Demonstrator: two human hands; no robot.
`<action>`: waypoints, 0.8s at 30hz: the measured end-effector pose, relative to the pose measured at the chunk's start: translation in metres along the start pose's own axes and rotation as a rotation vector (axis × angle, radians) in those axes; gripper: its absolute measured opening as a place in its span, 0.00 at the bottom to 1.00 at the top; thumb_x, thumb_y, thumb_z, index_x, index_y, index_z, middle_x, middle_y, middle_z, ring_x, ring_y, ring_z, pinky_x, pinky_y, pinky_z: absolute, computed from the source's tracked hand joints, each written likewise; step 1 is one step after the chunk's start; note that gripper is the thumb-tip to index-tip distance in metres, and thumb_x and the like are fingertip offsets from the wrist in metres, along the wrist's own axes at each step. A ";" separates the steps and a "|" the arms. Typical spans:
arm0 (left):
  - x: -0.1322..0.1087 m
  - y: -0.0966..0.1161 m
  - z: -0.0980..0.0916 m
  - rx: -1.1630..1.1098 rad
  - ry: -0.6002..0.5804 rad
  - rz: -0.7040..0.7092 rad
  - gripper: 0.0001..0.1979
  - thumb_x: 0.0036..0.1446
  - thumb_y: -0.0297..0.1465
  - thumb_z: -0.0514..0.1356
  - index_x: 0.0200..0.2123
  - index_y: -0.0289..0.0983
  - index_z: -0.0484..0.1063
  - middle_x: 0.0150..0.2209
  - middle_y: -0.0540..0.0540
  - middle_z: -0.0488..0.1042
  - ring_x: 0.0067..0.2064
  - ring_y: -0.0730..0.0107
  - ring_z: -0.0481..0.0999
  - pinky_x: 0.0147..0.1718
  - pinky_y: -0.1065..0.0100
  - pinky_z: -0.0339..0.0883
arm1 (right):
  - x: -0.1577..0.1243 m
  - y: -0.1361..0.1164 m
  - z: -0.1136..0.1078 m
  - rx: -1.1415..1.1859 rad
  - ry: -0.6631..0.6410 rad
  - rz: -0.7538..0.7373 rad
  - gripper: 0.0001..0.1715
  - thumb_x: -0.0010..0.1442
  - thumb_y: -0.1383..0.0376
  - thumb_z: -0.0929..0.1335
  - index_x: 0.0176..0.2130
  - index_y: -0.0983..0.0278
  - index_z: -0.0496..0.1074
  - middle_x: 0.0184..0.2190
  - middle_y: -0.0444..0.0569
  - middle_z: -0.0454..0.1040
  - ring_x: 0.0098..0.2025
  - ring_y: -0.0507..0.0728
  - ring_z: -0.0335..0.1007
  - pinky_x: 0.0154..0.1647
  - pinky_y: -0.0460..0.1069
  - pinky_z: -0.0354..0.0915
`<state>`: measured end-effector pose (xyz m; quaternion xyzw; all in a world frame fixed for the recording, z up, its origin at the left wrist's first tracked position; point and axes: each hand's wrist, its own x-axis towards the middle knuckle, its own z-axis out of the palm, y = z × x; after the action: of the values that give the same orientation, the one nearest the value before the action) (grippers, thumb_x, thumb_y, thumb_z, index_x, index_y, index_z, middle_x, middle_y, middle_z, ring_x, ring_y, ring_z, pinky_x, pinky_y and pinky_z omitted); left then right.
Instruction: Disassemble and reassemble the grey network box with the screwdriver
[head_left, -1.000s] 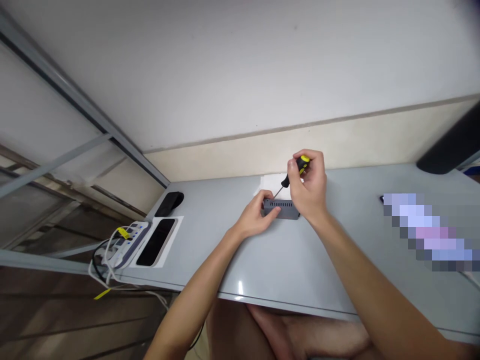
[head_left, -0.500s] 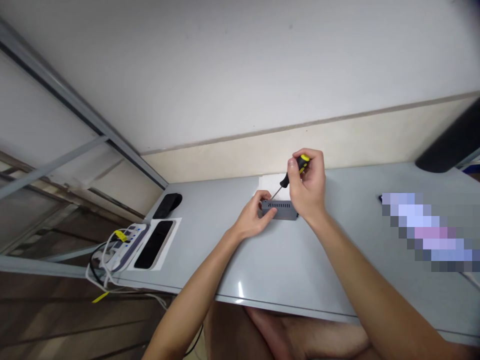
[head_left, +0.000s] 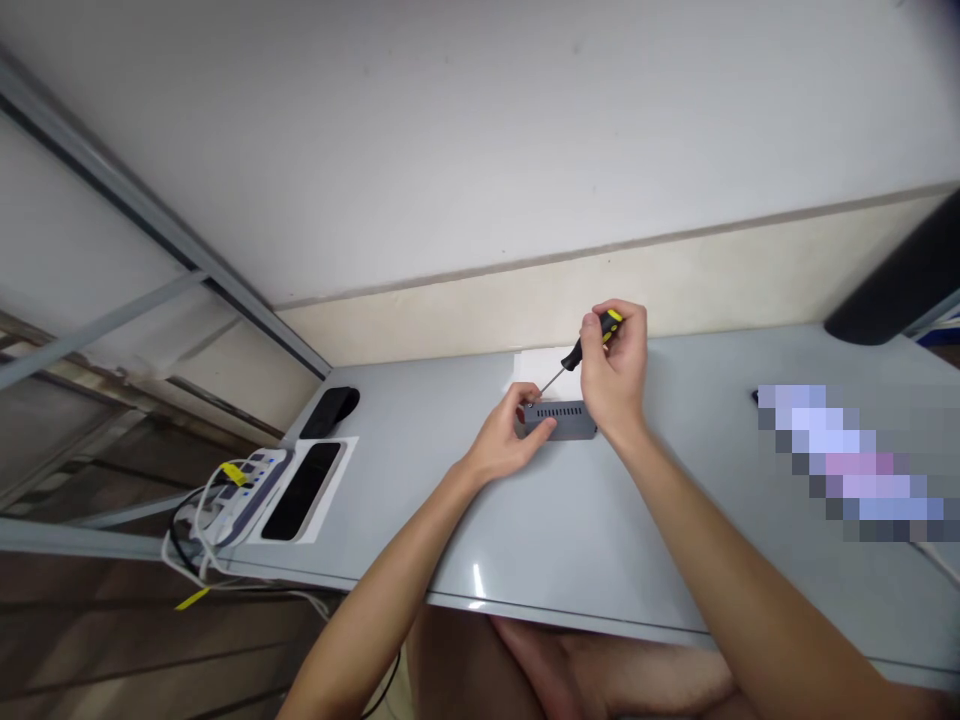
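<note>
A small grey box (head_left: 564, 417) with a row of vent slots lies on the grey table (head_left: 585, 520), near its far edge. My left hand (head_left: 504, 438) is closed on the box's left end and steadies it. My right hand (head_left: 616, 372) is wrapped round the black and yellow handle of a screwdriver (head_left: 582, 350). The thin shaft slants down and left, with its tip at the top left corner of the box. A white sheet (head_left: 546, 362) lies on the table just behind the box.
At the table's left end lie a black pouch (head_left: 331, 409), a phone on a white sheet (head_left: 301, 490) and a white power strip (head_left: 241, 485) with cables hanging off the edge. A dark object (head_left: 896, 290) stands far right. A wall rises behind the table.
My right hand has turned slightly round the screwdriver handle, its fingers shifted. The box and my left hand stay put. The view has drifted a little.
</note>
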<state>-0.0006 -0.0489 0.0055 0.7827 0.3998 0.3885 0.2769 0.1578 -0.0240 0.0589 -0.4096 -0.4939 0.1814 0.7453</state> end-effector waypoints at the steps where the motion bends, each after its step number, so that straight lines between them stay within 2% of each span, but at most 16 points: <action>1: 0.000 0.000 0.000 0.006 -0.002 -0.004 0.12 0.63 0.35 0.61 0.46 0.41 0.63 0.44 0.45 0.73 0.44 0.64 0.73 0.44 0.62 0.69 | 0.000 0.000 0.000 0.002 0.002 0.004 0.10 0.69 0.55 0.67 0.43 0.57 0.64 0.35 0.42 0.66 0.33 0.51 0.65 0.32 0.48 0.64; 14: -0.001 -0.002 0.000 0.035 -0.002 -0.019 0.13 0.63 0.38 0.61 0.47 0.41 0.63 0.44 0.45 0.73 0.42 0.63 0.72 0.45 0.61 0.68 | 0.001 0.009 0.000 -0.005 0.028 0.023 0.08 0.69 0.58 0.67 0.42 0.58 0.64 0.34 0.41 0.66 0.33 0.51 0.64 0.33 0.48 0.63; 24: -0.003 -0.003 -0.004 0.150 -0.006 -0.015 0.14 0.63 0.40 0.61 0.46 0.42 0.61 0.41 0.46 0.73 0.38 0.65 0.71 0.40 0.63 0.67 | 0.002 0.012 0.000 -0.012 0.032 0.029 0.08 0.69 0.57 0.67 0.41 0.58 0.64 0.33 0.41 0.66 0.33 0.51 0.64 0.34 0.48 0.63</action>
<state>-0.0061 -0.0489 0.0040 0.7995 0.4327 0.3529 0.2215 0.1608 -0.0150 0.0506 -0.4240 -0.4768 0.1825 0.7480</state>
